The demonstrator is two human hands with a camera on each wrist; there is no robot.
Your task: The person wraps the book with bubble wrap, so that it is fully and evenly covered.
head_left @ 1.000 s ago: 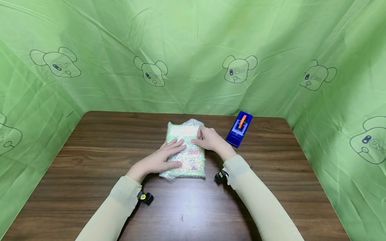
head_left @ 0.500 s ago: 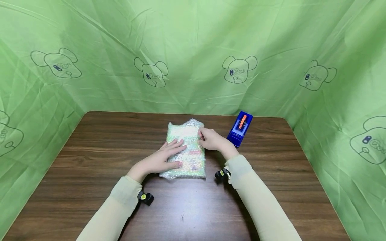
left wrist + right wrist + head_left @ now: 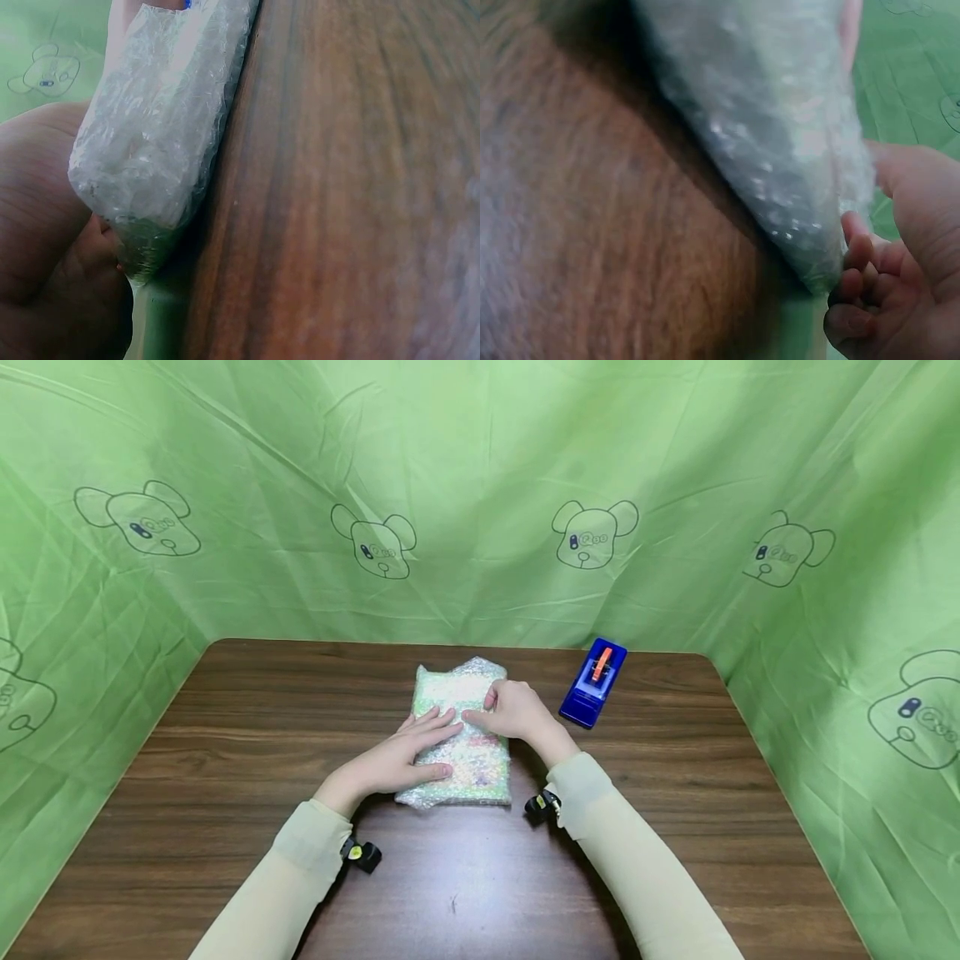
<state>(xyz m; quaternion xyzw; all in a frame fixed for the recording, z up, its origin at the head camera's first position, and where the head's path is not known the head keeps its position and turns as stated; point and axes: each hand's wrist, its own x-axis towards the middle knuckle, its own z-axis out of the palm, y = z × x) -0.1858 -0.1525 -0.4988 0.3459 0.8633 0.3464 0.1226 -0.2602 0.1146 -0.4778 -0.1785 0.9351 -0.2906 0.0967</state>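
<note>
A flat, rectangular package wrapped in bubble wrap (image 3: 468, 772) lies on the table, with pale green and pink showing through the wrap. My left hand (image 3: 401, 756) rests on its left side, fingers spread and straight. On the right side, my right hand (image 3: 516, 710) has its fingers curled, and its thumb reaches over the top of the package. In the right wrist view, the curled fingers (image 3: 855, 296) sit beside the bubble-wrapped edge. The left wrist view shows the left thumb close along the package's near end.
A blue tape dispenser (image 3: 581, 706) with an orange tape roll (image 3: 602, 665) stands behind and right of the right hand. The brown wooden table (image 3: 247, 760) reaches back to a green cloth (image 3: 480, 585) printed with cartoon heads.
The right thumb first drew back toward the package's right edge, then slid left across its top, with the right hand following slightly. The left hand and the package stayed in place.
</note>
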